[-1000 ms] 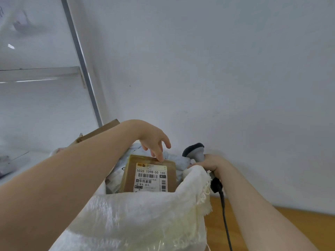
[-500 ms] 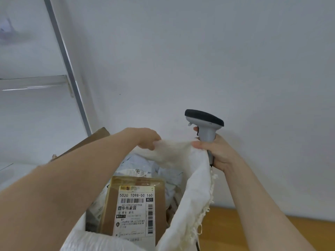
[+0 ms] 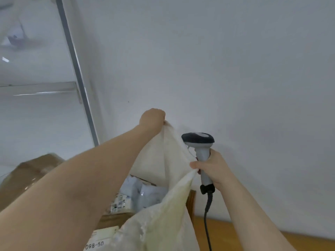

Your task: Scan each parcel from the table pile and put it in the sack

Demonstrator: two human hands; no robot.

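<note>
A white woven sack (image 3: 163, 211) hangs open in front of me. My left hand (image 3: 153, 118) grips its far rim and holds it raised. My right hand (image 3: 211, 168) grips the handle of a grey barcode scanner (image 3: 200, 146) and also pinches the sack's near rim with the thumb. Inside the sack lie grey plastic mailers (image 3: 143, 194) and a brown cardboard parcel with a white label (image 3: 101, 240), low in the opening and partly hidden by my left forearm.
A brown cardboard box (image 3: 27, 173) stands at the left behind my arm. A wooden table surface (image 3: 235, 238) runs along the bottom right under the white wall. The scanner's black cable (image 3: 207, 220) hangs down beside the sack. A metal frame post (image 3: 78, 73) rises at the left.
My left hand let go of the labelled parcel, took the sack's far rim and lifted it high. My right hand rose with the scanner and sack edge. The parcel sank deeper into the sack.
</note>
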